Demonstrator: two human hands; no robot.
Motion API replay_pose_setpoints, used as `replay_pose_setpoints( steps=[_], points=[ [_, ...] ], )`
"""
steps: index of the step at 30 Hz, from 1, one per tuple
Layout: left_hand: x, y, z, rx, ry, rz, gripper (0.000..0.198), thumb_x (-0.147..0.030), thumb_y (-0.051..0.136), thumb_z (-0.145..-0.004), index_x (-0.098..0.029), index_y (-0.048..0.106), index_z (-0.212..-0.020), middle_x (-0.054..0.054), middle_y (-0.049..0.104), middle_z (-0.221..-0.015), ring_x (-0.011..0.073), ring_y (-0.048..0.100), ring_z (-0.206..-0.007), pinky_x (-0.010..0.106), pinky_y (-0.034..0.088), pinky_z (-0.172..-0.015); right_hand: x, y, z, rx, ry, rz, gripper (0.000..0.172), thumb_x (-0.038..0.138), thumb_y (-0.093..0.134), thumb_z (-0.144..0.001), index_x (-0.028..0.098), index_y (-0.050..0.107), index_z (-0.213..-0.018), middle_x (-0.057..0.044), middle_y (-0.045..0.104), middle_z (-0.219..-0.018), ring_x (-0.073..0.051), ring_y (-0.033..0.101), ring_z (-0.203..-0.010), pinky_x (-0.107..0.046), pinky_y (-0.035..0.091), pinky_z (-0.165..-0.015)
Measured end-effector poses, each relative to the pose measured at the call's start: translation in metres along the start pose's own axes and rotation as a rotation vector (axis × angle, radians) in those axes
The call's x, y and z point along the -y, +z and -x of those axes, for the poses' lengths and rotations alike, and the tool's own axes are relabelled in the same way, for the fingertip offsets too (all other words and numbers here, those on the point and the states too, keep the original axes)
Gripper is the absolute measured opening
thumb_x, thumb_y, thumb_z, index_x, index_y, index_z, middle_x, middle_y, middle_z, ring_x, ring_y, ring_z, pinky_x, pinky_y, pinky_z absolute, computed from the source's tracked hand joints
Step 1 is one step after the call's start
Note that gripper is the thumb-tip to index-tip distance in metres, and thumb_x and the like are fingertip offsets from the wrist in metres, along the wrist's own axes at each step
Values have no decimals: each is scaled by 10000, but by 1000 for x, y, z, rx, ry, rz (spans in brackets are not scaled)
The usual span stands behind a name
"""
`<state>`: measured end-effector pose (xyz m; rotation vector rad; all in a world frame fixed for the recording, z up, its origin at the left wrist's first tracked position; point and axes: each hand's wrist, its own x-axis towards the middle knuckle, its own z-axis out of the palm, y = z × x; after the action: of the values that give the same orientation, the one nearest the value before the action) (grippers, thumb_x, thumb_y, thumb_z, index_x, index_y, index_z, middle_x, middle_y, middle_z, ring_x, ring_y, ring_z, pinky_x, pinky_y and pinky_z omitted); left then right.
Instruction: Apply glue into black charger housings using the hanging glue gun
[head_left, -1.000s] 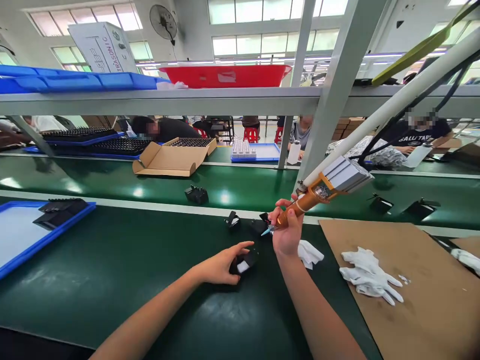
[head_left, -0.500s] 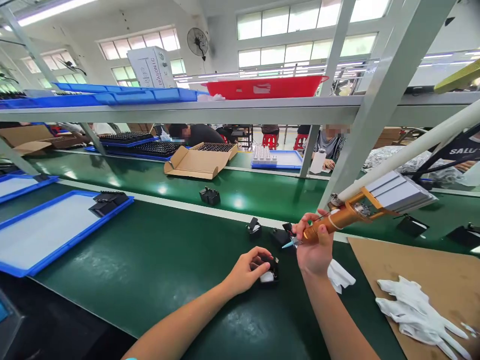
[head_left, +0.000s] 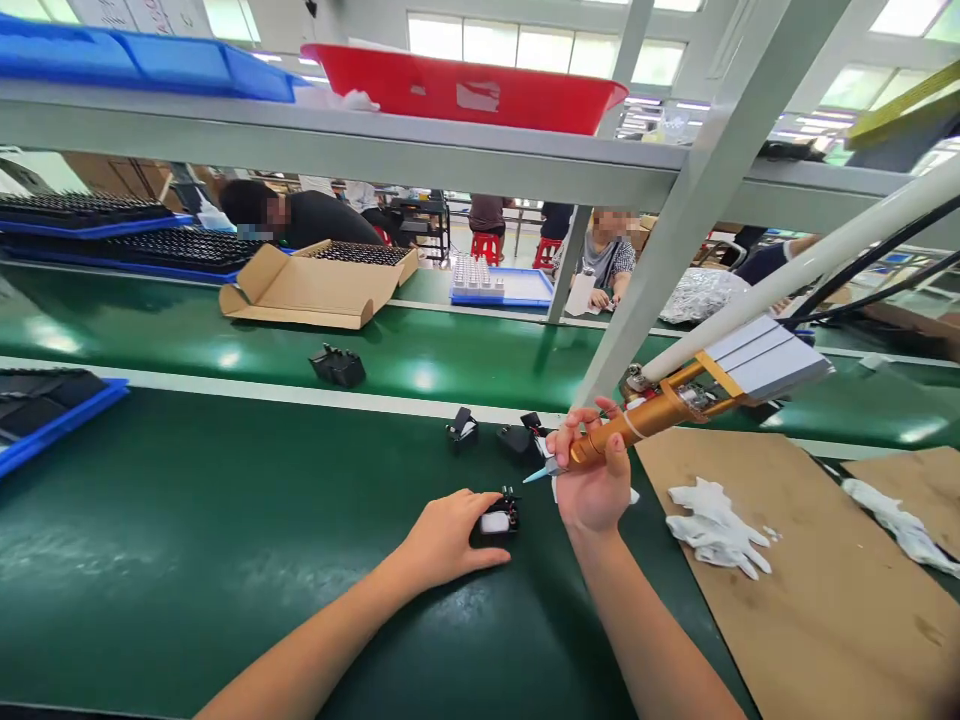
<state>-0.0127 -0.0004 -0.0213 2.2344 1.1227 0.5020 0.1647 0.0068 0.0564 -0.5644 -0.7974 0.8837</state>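
Observation:
My left hand (head_left: 450, 530) lies on the green bench with thumb and fingers on either side of a small black plastic housing (head_left: 513, 518). A white block (head_left: 494, 522) and small red parts show inside the housing. My right hand (head_left: 596, 485) grips a gold-coloured glue dispensing gun (head_left: 626, 428), thumb raised along its barrel. The gun's light blue needle tip (head_left: 538, 472) points down to the left, above and apart from the housing. Just behind are two more black housings, one with a white piece (head_left: 462, 428), the other with wires (head_left: 517, 438).
Another black part (head_left: 337, 366) lies beyond the white strip. Cardboard (head_left: 795, 600) with white gloves (head_left: 716, 525) covers the right side. A blue-rimmed tray (head_left: 67, 425) is at left. A slanting metal post (head_left: 675, 220) and white pole (head_left: 810, 270) stand close to the gun.
The view has turned right and down. My left fingers, formerly curled over the housing, now spread around its sides and expose the white block. The gun remains in my right hand.

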Motion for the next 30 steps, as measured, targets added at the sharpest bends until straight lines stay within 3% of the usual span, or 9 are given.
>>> replay_pose_setpoints(
  steps=[3,5,7,13,16,22,30],
  points=[
    [0,12,-2,-15,-52,-69,395,-391,687,-751,-246,626,-1113,59,688,-981,266,625,-920,339,482,-777,9,-4,10,-21,12,24,325,505,501,-806,295,502,-1055,29,474,-827,-74,373,-451,-311,398,-553],
    [-3,15,-4,-57,-51,-21,387,-377,650,-789,-266,592,-1155,52,680,-1052,250,630,-945,330,475,-809,14,-6,18,-30,15,33,343,532,491,-808,294,509,-1054,29,467,-829,-72,370,-452,-306,390,-548],
    [-10,11,-2,-84,-35,19,421,-361,635,-802,-300,547,-1209,26,678,-1095,230,639,-934,311,469,-807,20,-8,28,-35,20,35,366,556,479,-809,292,518,-1058,26,466,-830,-72,370,-449,-305,385,-542],
    [-38,-12,27,-122,-46,-79,298,-341,650,-767,-327,626,-1063,9,683,-865,234,604,-826,289,433,-649,32,-8,53,-40,51,-19,409,598,445,-826,281,557,-1059,22,475,-827,-63,387,-429,-299,384,-520],
    [-42,-2,45,-162,-82,57,341,-364,654,-772,-330,605,-1107,20,665,-880,218,606,-793,304,458,-673,37,-5,63,-42,65,-18,439,623,432,-829,278,567,-1064,21,480,-825,-57,390,-420,-293,389,-507],
    [-46,25,62,-242,-51,173,338,-260,610,-803,-300,565,-1135,30,633,-997,214,593,-915,328,485,-789,43,-2,73,-30,76,1,472,652,438,-819,273,573,-1064,15,494,-834,-46,384,-399,-254,356,-414],
    [-65,21,67,-291,11,73,398,-200,582,-801,-276,544,-1189,19,554,-911,169,573,-808,278,482,-694,45,-1,74,-5,79,-23,504,681,490,-771,252,585,-1018,20,524,-856,-34,417,-376,-228,392,-369]
  ],
)
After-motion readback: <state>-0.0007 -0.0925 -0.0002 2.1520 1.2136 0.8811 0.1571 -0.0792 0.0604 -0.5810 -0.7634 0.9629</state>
